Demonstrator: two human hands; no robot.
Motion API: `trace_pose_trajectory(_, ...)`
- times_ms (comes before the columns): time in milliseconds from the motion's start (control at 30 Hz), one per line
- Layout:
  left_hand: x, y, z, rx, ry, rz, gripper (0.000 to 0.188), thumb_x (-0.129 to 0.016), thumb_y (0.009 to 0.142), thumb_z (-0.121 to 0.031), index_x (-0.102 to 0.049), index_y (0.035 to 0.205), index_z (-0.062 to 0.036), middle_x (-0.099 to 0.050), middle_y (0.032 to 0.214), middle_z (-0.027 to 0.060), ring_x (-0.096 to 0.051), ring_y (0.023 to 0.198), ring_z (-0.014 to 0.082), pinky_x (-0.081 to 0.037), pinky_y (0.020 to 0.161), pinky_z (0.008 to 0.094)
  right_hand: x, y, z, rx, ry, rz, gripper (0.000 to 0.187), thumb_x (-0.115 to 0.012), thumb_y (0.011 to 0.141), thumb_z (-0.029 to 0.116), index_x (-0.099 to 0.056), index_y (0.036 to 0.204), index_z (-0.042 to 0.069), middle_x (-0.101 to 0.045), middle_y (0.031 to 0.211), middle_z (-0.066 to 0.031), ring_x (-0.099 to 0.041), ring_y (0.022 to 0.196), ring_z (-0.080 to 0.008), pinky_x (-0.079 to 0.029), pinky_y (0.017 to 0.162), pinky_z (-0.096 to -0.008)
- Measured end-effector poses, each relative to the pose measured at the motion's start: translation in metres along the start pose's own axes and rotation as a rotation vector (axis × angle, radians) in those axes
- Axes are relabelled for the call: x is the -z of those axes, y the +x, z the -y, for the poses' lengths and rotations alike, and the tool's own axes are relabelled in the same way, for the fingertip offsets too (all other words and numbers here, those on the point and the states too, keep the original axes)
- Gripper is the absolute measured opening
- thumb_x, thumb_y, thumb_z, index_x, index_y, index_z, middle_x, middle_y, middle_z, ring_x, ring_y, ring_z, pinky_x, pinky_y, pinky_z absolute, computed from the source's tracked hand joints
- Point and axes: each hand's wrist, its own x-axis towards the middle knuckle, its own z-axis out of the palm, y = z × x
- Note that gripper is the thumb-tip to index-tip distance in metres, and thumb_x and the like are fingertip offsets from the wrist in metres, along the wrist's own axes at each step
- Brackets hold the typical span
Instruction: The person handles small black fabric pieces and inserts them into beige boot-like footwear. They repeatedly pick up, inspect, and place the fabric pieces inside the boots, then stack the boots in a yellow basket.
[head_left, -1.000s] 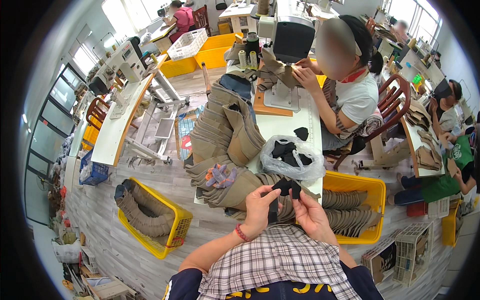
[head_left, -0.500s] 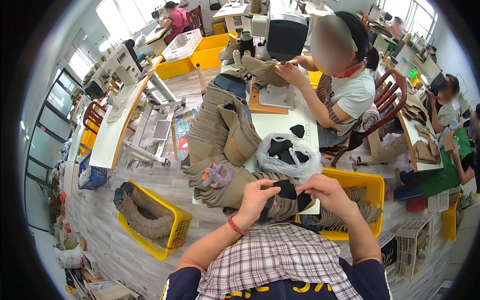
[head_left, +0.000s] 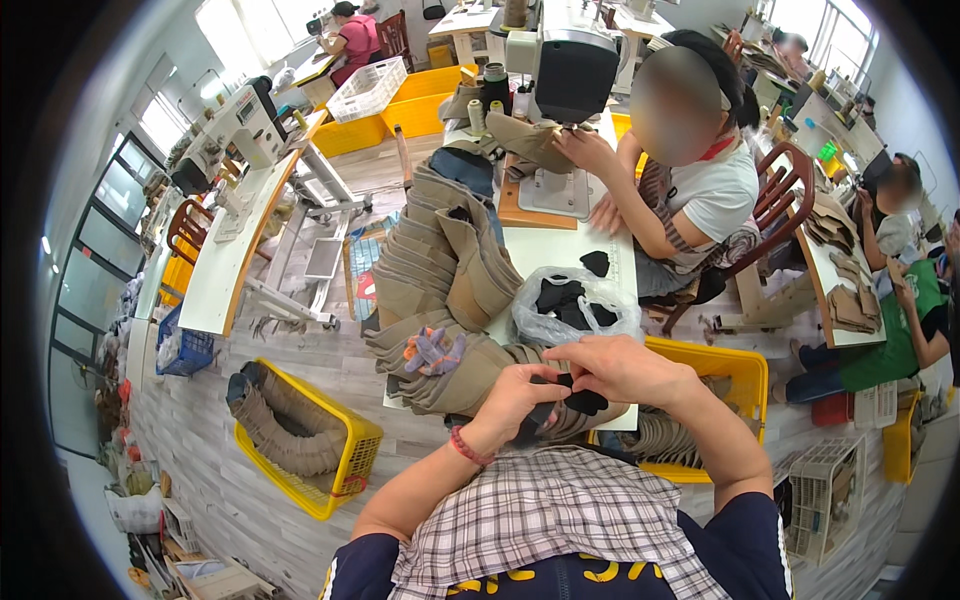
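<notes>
My left hand is closed in a pinch on small black fabric pieces just in front of my lap. Bent over these pieces, my right hand meets the left one; its fingertips are partly hidden among the black cloth. Beyond my hands stands a clear plastic bag with more black pieces inside. A long curved row of stacked tan fabric parts runs along the white table on the left. On that row lies a crumpled purple-and-orange item.
Across the table a co-worker sits at a sewing machine, holding a tan piece. Yellow baskets with tan stacks stand on the floor at left and right. Another sewing table stands farther left.
My right hand has moved left against my left hand, bringing the black pieces together. The co-worker's one hand has dropped from the tan piece to the tabletop.
</notes>
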Motion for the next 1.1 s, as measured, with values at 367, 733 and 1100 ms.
trace_pose_trajectory(367,-0.005,0.008,0.007,-0.119,-0.011,-0.088,0.025,-0.071,0.078,0.003,-0.059,0.1,-0.0003,-0.062,0.077,0.0053,-0.058,0.05,0.01,-0.045,0.042,0.0212,-0.016,0.002,-0.016,0.025,0.119,-0.239,0.046,-0.067,0.077,0.001,-0.057,0.121,0.009,-0.06,0.086,-0.0069,-0.062,0.077,-0.0229,-0.052,0.069,-0.0329)
trace_pose_trajectory(733,-0.003,0.013,0.005,-0.225,-0.006,-0.159,0.024,-0.07,0.077,0.005,-0.058,0.096,-0.0017,-0.058,0.066,0.0006,-0.054,0.047,0.0073,-0.041,0.039,0.0207,-0.055,-0.014,-0.037,-0.411,0.825,-0.411,0.033,-0.075,0.081,0.009,-0.062,0.111,0.001,-0.066,0.089,-0.0023,-0.061,0.078,-0.0089,-0.05,0.07,-0.0229)
trace_pose_trajectory(1100,0.015,0.002,0.018,-0.054,-0.283,-0.175,0.021,-0.067,0.087,-0.007,-0.056,0.104,-0.0023,-0.067,0.09,0.0119,-0.06,0.062,0.0134,-0.05,0.051,0.0267,-0.064,-0.015,-0.077,-0.637,1.236,-0.669,0.011,-0.07,0.085,0.009,-0.065,0.094,0.006,-0.067,0.082,-0.0001,-0.059,0.065,-0.0062,-0.046,0.057,-0.0208)
